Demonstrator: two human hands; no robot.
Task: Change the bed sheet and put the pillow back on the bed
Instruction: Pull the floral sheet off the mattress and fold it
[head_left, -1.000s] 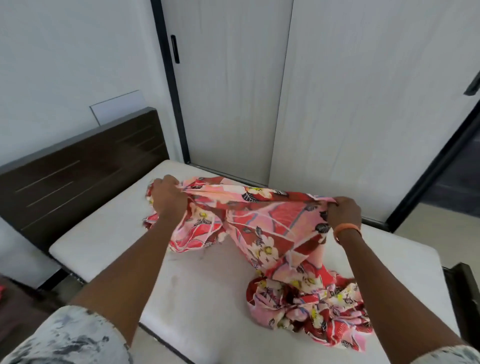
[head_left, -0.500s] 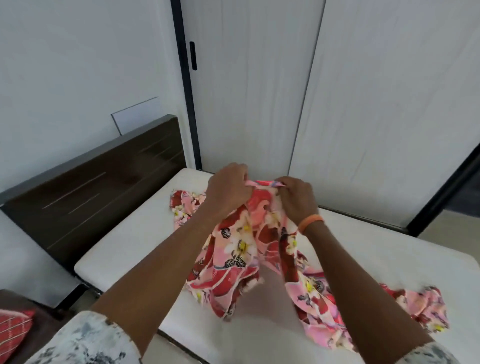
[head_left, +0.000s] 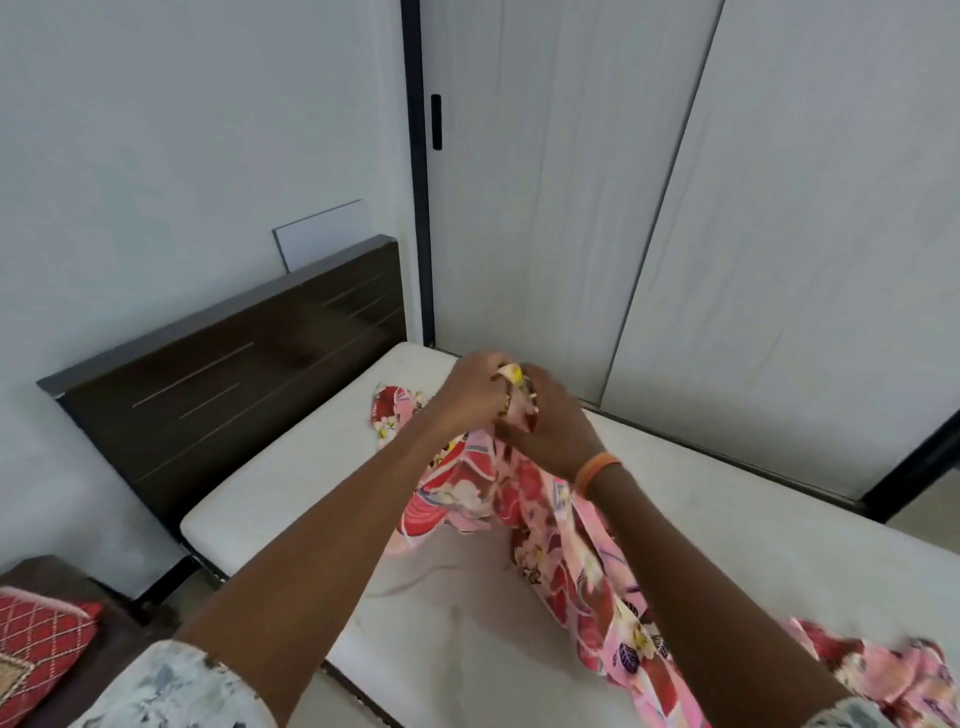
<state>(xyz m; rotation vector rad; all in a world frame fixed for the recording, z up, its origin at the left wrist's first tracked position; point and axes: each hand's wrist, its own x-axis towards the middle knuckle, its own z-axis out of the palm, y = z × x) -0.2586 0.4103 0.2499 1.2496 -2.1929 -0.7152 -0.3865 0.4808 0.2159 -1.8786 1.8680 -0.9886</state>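
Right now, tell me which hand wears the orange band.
The right hand: an orange band circles its wrist; the left hand has a bare wrist.

bed sheet: thin floral cloth, matt | mattress: smooth off-white fabric | headboard: dark glossy wood
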